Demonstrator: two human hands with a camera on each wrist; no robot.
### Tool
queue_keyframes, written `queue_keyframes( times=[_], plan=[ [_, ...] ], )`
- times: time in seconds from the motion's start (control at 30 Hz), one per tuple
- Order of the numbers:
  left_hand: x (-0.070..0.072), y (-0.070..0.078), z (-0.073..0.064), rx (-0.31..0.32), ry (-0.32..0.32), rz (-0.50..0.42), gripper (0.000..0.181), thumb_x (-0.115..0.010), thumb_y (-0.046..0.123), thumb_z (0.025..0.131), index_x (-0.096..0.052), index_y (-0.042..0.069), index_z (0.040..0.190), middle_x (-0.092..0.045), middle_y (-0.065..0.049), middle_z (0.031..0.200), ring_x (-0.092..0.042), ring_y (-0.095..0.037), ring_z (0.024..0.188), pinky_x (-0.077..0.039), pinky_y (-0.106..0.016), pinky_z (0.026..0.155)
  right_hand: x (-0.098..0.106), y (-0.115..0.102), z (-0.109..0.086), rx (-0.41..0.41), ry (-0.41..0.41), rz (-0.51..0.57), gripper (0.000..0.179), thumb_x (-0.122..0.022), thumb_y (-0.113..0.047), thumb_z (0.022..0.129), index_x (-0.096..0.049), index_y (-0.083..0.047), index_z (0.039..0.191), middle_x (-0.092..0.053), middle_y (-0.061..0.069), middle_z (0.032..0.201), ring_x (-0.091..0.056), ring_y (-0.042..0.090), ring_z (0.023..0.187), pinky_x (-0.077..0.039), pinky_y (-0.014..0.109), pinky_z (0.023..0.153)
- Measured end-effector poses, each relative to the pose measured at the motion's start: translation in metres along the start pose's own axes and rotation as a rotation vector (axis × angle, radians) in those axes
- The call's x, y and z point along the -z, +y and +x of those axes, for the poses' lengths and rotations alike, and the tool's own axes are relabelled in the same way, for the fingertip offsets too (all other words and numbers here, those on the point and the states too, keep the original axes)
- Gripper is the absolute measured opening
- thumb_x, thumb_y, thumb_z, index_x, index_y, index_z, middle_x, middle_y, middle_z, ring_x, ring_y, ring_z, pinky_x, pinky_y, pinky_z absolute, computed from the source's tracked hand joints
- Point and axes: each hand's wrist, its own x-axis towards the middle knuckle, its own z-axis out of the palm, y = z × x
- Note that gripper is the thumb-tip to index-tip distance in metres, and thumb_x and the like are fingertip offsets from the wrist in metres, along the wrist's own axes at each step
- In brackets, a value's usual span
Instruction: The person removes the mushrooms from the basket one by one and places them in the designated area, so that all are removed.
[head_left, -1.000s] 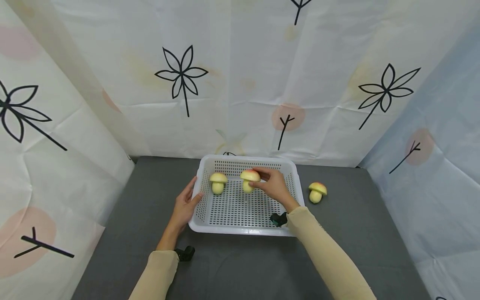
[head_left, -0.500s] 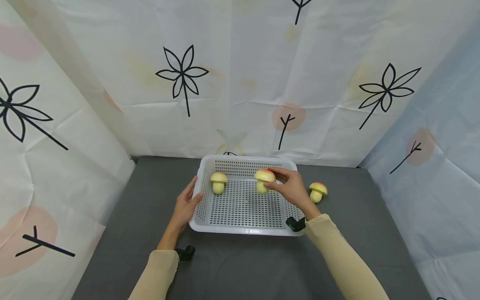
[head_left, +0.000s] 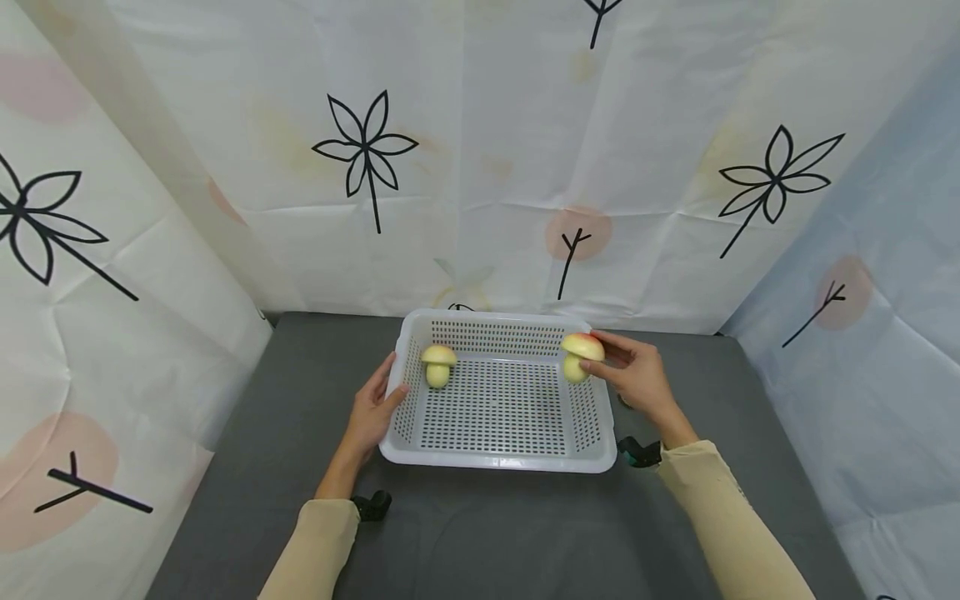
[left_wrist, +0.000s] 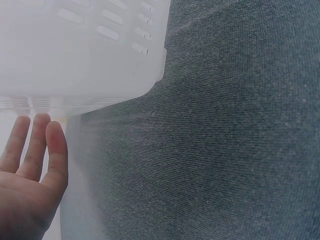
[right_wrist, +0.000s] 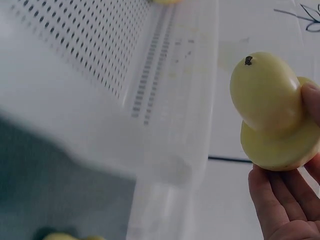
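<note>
In the head view, my right hand (head_left: 636, 377) pinches a toy mushroom (head_left: 582, 346) with a yellow and reddish cap, held above the right side of a white perforated basket (head_left: 495, 461). Its pale stem and cap underside (right_wrist: 270, 95) face the right wrist camera. My left hand (head_left: 372, 414) holds the basket's left side, thumb over the rim and fingers against the outer wall. Those fingertips (left_wrist: 41, 120) touch the wall in the left wrist view. A second toy mushroom (head_left: 438, 365) stands inside the basket, at the left.
The basket stands on a dark grey cloth-covered table (head_left: 480, 533). Another yellow piece (right_wrist: 60, 236) lies on the table right of the basket, mostly hidden behind my right hand in the head view. White patterned curtains (head_left: 480, 167) enclose the back and sides.
My right hand has carried the pinched mushroom rightward, from the basket's middle to its right rim, and now covers the mushroom outside. The left hand and basket have stayed put.
</note>
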Motion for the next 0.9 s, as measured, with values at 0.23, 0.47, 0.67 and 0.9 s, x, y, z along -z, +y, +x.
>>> queue_keyframes(
  times=[0.23, 0.47, 0.67, 0.9],
  plan=[
    [0.0, 0.0, 0.0, 0.005, -0.005, -0.001, 0.066, -0.059, 0.019, 0.105, -0.027, 0.031, 0.162, -0.047, -0.014, 0.153, -0.054, -0.033, 0.132, -0.051, -0.054, 0.096, 0.034, 0.013, -0.011, -0.09, 0.086, -0.006, 0.061, -0.081, -0.018, 0.089, -0.057, 0.002, 0.141, -0.058, 0.026, 0.138, -0.064, 0.014, 0.119, -0.049, 0.014, 0.089],
    [0.0, 0.001, 0.0, 0.0, -0.012, -0.009, 0.067, -0.059, 0.016, 0.105, -0.026, 0.028, 0.162, -0.045, -0.014, 0.155, -0.053, -0.035, 0.133, -0.049, -0.056, 0.098, 0.056, 0.034, -0.027, -0.174, 0.17, -0.024, 0.065, -0.08, -0.023, 0.091, -0.054, 0.002, 0.144, -0.055, 0.029, 0.14, -0.06, -0.007, 0.107, -0.05, 0.013, 0.086],
    [0.001, 0.001, -0.001, 0.008, -0.027, -0.039, 0.067, -0.058, 0.014, 0.105, -0.025, 0.026, 0.163, -0.041, -0.014, 0.158, -0.049, -0.035, 0.137, -0.043, -0.058, 0.103, 0.064, 0.055, -0.042, -0.251, 0.19, -0.062, 0.067, -0.078, -0.028, 0.093, -0.051, 0.002, 0.146, -0.053, 0.028, 0.142, -0.058, -0.008, 0.108, -0.048, 0.009, 0.085],
    [0.0, 0.005, -0.001, 0.028, -0.032, -0.054, 0.068, -0.056, 0.011, 0.106, -0.022, 0.023, 0.164, -0.039, -0.017, 0.158, -0.047, -0.037, 0.138, -0.041, -0.059, 0.105, 0.066, 0.08, -0.055, -0.306, 0.202, -0.068, 0.069, -0.078, -0.03, 0.093, -0.05, 0.003, 0.147, -0.051, 0.029, 0.144, -0.055, -0.012, 0.102, -0.047, 0.008, 0.082]
  ],
)
